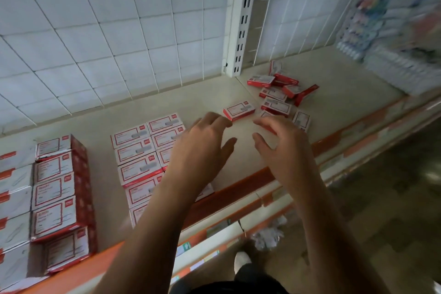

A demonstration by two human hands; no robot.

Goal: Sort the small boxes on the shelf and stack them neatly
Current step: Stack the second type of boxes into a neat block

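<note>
Just beyond the left fingers lies one small box

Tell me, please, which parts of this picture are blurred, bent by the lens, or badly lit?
Head view: the pastel-coloured packets at the upper right are smeared by motion blur; the loose red-and-white cardboard box at the centre is fairly sharp, though its print is unreadable; the wires of the white grid back panel bow from wide-angle distortion; the dark floor is dim.
</note>
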